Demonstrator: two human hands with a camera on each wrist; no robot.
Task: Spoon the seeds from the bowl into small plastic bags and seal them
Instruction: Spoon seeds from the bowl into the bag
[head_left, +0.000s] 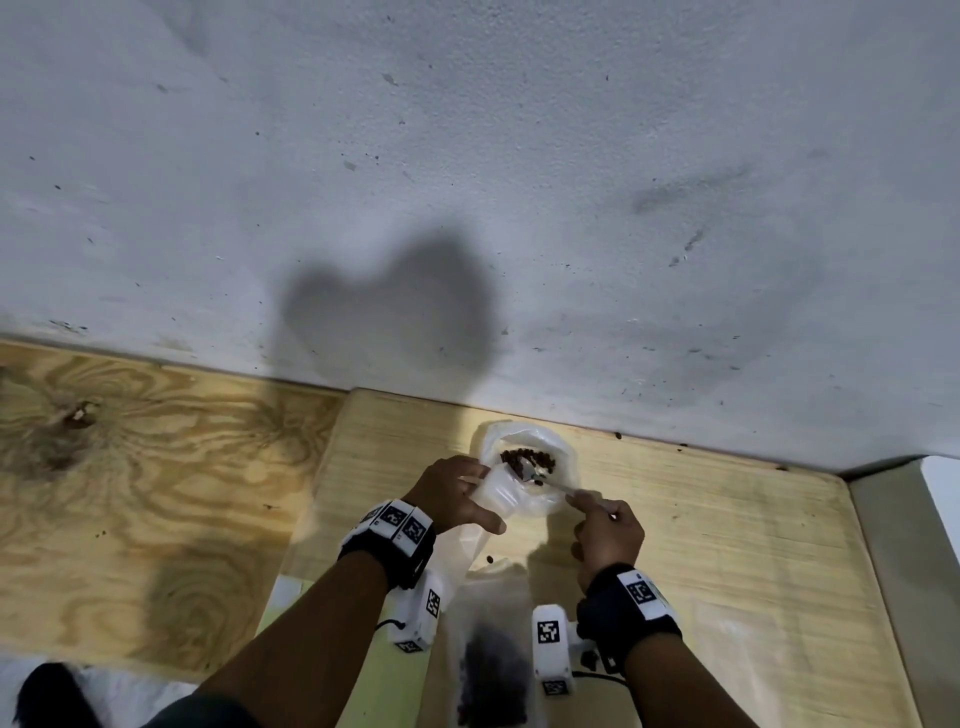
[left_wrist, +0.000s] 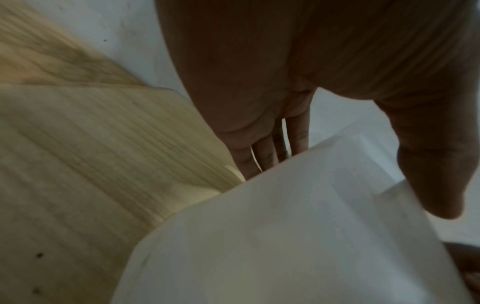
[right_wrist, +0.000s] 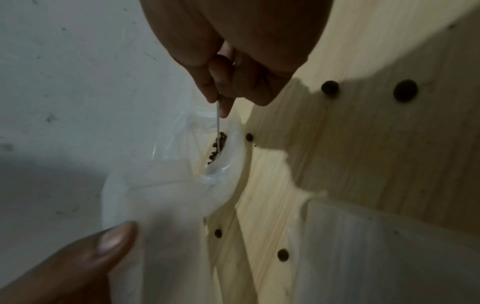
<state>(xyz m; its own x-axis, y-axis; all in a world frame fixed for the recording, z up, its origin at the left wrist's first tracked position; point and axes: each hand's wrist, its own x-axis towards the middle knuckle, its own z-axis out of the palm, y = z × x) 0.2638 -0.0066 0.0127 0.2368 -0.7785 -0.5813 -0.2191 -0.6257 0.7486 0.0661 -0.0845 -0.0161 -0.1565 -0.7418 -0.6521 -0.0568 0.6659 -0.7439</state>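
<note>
A white bowl (head_left: 563, 467) holding dark seeds (head_left: 527, 460) stands on the wooden board by the wall. My right hand (head_left: 605, 530) pinches the handle of a thin metal spoon (head_left: 556, 484), whose tip lies in the seeds (right_wrist: 218, 147). My left hand (head_left: 457, 493) holds a small clear plastic bag (head_left: 496, 493) at the bowl's left rim. Its thumb (left_wrist: 436, 185) is on the front of the bag (left_wrist: 285, 226) and its fingers (left_wrist: 265, 152) are behind it. In the right wrist view the spoon (right_wrist: 217, 119) runs down from my fingertips into the bowl (right_wrist: 231, 170).
A clear bag with dark seeds inside (head_left: 488, 670) lies on the board close to me, between my forearms. Loose seeds (right_wrist: 405, 90) are scattered on the wood, one near my left thumb (head_left: 489, 559). A grey wall (head_left: 467, 182) rises right behind the bowl.
</note>
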